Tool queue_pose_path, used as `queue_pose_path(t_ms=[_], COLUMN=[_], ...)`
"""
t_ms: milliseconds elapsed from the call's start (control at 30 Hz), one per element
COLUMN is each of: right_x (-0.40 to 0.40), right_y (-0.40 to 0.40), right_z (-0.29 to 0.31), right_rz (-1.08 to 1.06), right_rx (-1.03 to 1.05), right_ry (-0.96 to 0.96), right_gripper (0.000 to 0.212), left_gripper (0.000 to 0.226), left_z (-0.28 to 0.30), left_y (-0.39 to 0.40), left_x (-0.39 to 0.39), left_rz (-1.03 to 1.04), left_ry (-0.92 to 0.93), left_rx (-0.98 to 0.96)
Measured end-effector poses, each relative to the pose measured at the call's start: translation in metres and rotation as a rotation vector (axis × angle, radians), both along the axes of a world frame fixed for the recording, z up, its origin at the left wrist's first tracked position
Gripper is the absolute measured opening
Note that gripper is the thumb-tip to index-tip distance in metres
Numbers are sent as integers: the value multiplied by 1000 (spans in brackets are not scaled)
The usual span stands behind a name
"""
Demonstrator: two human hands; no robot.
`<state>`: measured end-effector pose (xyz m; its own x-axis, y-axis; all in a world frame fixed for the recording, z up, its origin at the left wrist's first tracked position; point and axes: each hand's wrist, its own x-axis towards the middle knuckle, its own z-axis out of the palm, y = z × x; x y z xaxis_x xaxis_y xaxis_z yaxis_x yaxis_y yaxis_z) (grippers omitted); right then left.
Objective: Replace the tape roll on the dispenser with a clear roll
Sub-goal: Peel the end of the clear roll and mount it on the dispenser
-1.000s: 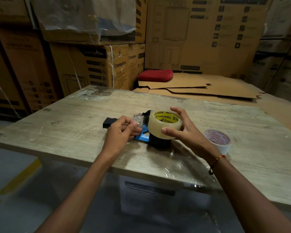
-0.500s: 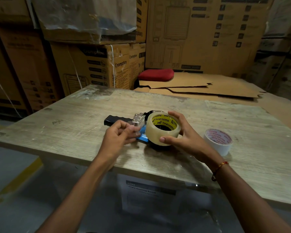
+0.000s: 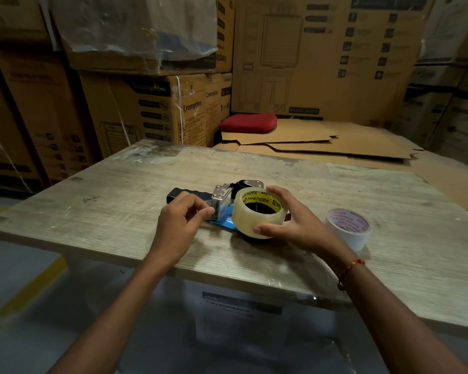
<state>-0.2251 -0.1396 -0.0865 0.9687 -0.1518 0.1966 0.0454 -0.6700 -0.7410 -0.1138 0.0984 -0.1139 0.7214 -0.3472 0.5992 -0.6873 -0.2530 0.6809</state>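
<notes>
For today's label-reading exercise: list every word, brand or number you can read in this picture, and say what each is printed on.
"Supreme": yellow core of the clear tape roll.
"Crompton": brown cardboard boxes behind the table.
White tape roll: red lettering inside the core, too blurred to read.
White sheet under the table: print too blurred.
Large carton: icons and text too small.

Both forearms are bare, with no sleeves showing anywhere up to the picture's lower edge. The right wrist wears a thin red-and-gold thread bracelet (image 3: 349,268) with a dark knot hanging underneath. The left wrist carries nothing.
</notes>
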Motion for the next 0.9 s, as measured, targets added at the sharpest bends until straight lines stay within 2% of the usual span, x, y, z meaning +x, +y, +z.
queue_pose_path(t_ms=[133,267,333,567,667,800,900], right_x=[1,0,-1,1,-1,-6,-10], right_y=[2,2,2,-2,-4,-8,-1], right_z=[-7,-16,-23,-24,-18,-16,-20], right_rz=[-3,-7,0,23,57,55,33], right_rx=[1,10,12,13,-21,-50,-142], right_ry=[10,38,41,56,73,58,-53], right_gripper=[114,112,109,110,93,79,65], left_gripper=[10,18,14,6,5,7,7], left_z=[-8,-6,-4,1,0,-2,-2], left_y=[5,11,14,17,19,13,11], left_x=[2,9,10,8,6,-3,-7], left_rz=[-18,-169,-233,-260,-299,-266,-272], left_ry=[84,427,538,569,581,483,466], left_rx=[49,3,1,22,5,45,63])
